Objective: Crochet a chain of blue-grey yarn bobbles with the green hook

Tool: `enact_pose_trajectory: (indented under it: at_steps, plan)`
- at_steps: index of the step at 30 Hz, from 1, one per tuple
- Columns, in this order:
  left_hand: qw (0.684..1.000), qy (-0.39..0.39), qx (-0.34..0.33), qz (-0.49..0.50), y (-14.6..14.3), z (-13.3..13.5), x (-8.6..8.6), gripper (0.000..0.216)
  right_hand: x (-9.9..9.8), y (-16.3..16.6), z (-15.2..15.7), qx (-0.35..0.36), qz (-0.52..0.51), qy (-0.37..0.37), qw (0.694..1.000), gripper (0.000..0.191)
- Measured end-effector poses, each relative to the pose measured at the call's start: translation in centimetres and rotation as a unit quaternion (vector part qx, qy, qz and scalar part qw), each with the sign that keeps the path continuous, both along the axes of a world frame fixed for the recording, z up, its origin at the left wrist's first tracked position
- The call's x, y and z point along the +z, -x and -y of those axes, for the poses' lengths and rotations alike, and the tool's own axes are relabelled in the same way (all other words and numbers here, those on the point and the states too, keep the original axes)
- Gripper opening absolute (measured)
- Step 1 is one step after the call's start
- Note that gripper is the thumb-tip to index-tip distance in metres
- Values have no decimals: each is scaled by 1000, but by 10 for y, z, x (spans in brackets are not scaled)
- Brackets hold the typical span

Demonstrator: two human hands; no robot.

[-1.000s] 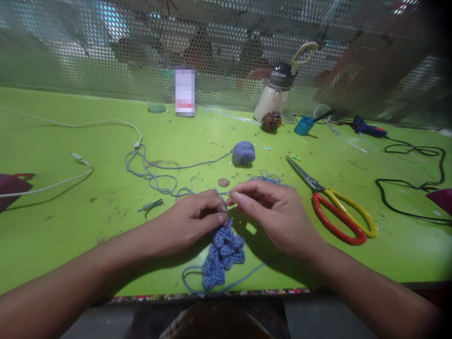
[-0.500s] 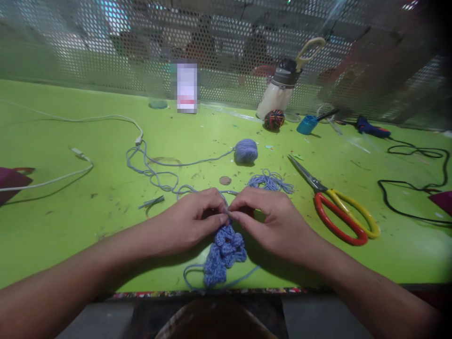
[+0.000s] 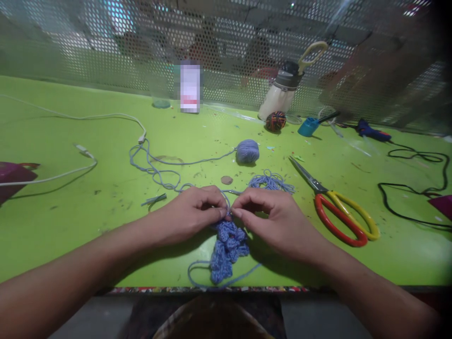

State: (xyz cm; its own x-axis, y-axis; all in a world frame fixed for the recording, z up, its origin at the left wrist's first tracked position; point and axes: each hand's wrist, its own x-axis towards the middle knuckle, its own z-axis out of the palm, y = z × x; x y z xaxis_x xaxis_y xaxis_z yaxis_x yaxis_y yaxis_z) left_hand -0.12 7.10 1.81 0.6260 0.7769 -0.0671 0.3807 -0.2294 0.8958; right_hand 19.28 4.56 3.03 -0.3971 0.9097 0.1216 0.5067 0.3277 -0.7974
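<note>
A blue crocheted piece (image 3: 229,245) with ruffled, petal-like lobes hangs down onto the table below my hands. My left hand (image 3: 197,209) is closed, thumb and forefinger pinching the top of it. Close beside it, my right hand (image 3: 271,216) is also closed in a pinch at the same upper edge; whatever lies between those fingertips is too small to make out. A blue yarn strand (image 3: 227,197) rises between the hands and leads back to the blue yarn ball (image 3: 247,151). Behind the right fingers a thin pale rod (image 3: 233,192) shows partly.
Scissors (image 3: 328,202) with red and yellow handles lie right of my hands, near a loose yarn tangle (image 3: 271,181). Farther back stand a bottle (image 3: 278,94), a multicoloured yarn ball (image 3: 276,121) and a phone (image 3: 190,89). White cables (image 3: 106,115) cross the left side.
My fingertips have shifted slightly at the top of the crocheted piece, the right ones drawing a little away from the left thumb. The view has moved slightly.
</note>
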Motion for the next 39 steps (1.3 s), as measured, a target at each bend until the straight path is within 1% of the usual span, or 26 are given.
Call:
enact_pose_trajectory:
  at_steps: [5, 8, 11, 13, 16, 18, 19, 22, 25, 29, 33, 35, 37, 39]
  plan:
    - [1000, 16, 14, 6, -2, 0, 1, 19, 1, 1, -1, -12, -72, 117, 990, 12]
    - [999, 25, 21, 11, -2, 0, 2, 19, 2, 0, -1, -18, -93, 148, 984, 11]
    - [999, 42, 25, 16, -1, -1, 2, 19, 2, 0, 0, -10, -98, 155, 983, 12]
    - [998, 57, 28, 25, 0, -2, 1, 19, 1, 0, 1, 10, -76, 127, 989, 12]
    - [997, 66, 30, 30, 3, -2, 0, 19, -3, 1, 3, 43, -2, 12, 999, 13]
    - [997, 67, 28, 25, 3, -2, 0, 18, -7, 1, 3, 61, 36, -61, 996, 15]
    - [997, 69, 28, 23, 3, -2, 1, 17, -8, 1, 3, 69, 47, -86, 993, 15]
    - [996, 76, 33, 21, 2, -1, 3, 15, -12, 0, 2, 83, 64, -129, 986, 15]
    - [996, 77, 30, 28, 1, -1, 4, 16, -14, -2, 2, 83, 74, -144, 983, 14]
    - [996, 76, 20, 41, 2, -2, 1, 14, -12, -2, 3, 74, 66, -135, 986, 13]
    - [998, 55, 21, 35, 4, -3, -1, 14, -4, -2, 4, 77, 40, -110, 990, 12]
    - [999, 36, 18, 29, 4, -4, -1, 14, 0, -2, 2, 55, 19, -77, 995, 13]
    - [999, 16, 16, 23, 4, -4, -1, 15, 2, -3, 0, 6, -2, -34, 999, 16]
    - [1000, -8, 17, 24, 3, -3, 0, 15, 1, -3, -3, -27, -17, 29, 999, 18]
